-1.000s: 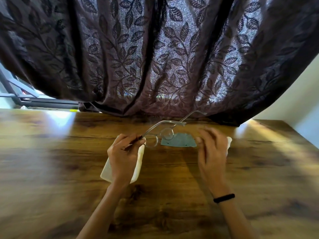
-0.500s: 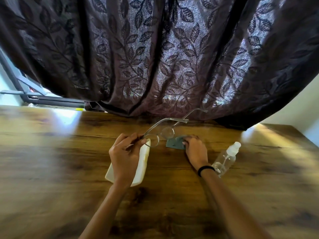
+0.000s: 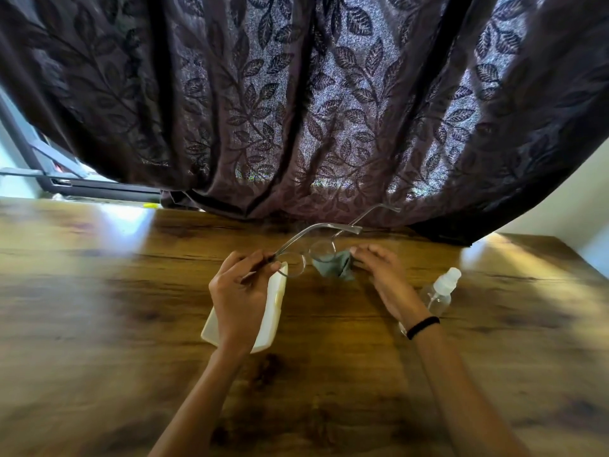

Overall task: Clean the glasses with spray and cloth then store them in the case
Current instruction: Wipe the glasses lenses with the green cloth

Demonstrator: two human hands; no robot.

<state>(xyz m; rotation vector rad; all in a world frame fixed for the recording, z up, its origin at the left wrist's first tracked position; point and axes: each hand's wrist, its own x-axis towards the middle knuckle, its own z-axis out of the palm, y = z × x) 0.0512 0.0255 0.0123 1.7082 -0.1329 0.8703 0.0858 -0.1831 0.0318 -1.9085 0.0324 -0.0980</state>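
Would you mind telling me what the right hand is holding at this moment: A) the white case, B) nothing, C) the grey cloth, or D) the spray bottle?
C: the right hand pinches the cloth beside the glasses; the bottle lies untouched.

Both forearms reach forward over the table. The left hand (image 3: 242,291) is curled, thumb and forefinger pinched. The right hand (image 3: 382,272) pinches with its fingertips (image 3: 357,251), a black band at its wrist.
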